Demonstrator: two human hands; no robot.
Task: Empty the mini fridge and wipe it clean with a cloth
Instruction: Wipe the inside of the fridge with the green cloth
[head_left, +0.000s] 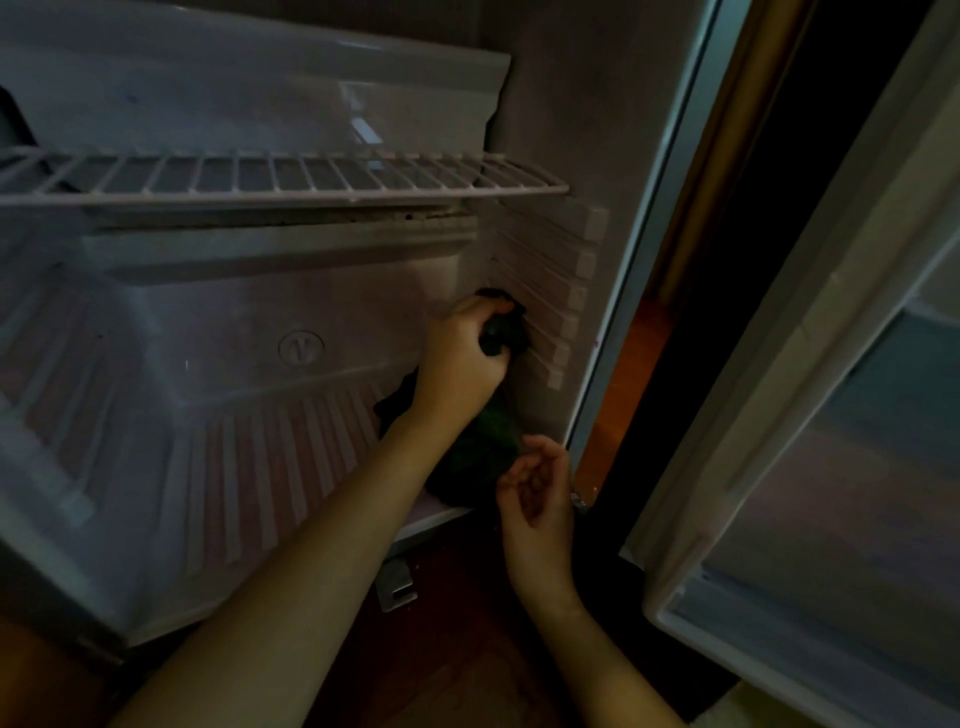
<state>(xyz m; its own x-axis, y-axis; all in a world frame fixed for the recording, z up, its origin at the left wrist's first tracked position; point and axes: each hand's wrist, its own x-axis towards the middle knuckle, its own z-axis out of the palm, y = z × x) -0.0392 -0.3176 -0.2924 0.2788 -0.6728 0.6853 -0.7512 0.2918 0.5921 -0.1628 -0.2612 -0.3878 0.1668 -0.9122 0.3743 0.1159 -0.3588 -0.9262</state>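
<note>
The mini fridge stands open, its white inside bare of food. My left hand reaches deep inside and is closed on a bunched dark green cloth, pressing it against the ribbed shelf rails of the right inner wall. The rest of the cloth hangs down onto the ribbed fridge floor. My right hand hovers at the fridge's front right corner beside the trailing cloth, fingers loosely curled and apart, holding nothing that I can see.
A white wire shelf spans the fridge above my hands, with a plastic tray above it. The open door stands at the right. A metal hinge foot sits under the front edge on a dark wooden floor.
</note>
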